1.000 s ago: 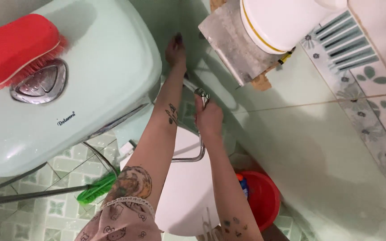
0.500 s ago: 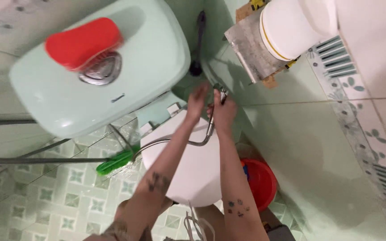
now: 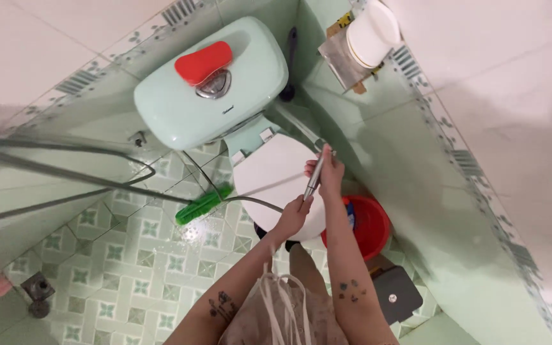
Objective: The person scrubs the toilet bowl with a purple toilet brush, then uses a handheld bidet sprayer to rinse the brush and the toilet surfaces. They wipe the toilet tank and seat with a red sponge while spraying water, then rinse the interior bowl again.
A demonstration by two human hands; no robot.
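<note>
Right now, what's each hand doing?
Left hand: closed on the lower end of the sprayer.
Right hand: closed on the sprayer's upper part, over the toilet lid.

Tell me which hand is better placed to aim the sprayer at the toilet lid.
Probably right: the right hand grips the sprayer near its head, above the toilet lid; the left hand holds only its lower end.
</note>
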